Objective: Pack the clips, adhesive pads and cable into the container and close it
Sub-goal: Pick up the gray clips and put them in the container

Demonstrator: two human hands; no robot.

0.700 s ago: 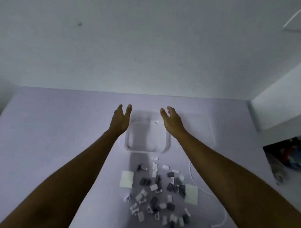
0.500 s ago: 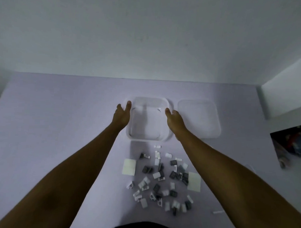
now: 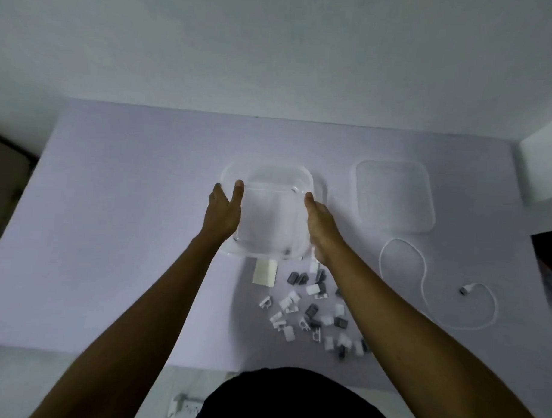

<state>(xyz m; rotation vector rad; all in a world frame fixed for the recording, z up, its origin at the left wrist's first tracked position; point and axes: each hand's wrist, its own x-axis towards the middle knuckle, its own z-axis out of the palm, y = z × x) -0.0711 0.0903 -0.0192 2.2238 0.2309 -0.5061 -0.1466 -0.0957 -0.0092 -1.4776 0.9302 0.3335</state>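
Clear plastic container (image 3: 269, 221) sits mid-table, mouth up, roughly square so no real long axis; looks tilted or lifted toward the person, hard to tell. Left hand (image 3: 222, 212) clamps its left wall, right hand (image 3: 321, 229) its right wall, both closed on it, likely to bring it next to the parts for loading. Lid (image 3: 394, 195) lies flat, off, to the right, apart from it. Clips (image 3: 312, 310), grey and white, scattered just in front, pointing every way. One adhesive pad (image 3: 265, 272) touches near the front rim. White cable (image 3: 422, 276) loops loosely at right, plug end (image 3: 463, 290) facing left. Nothing packed yet on purple table (image 3: 126, 235)
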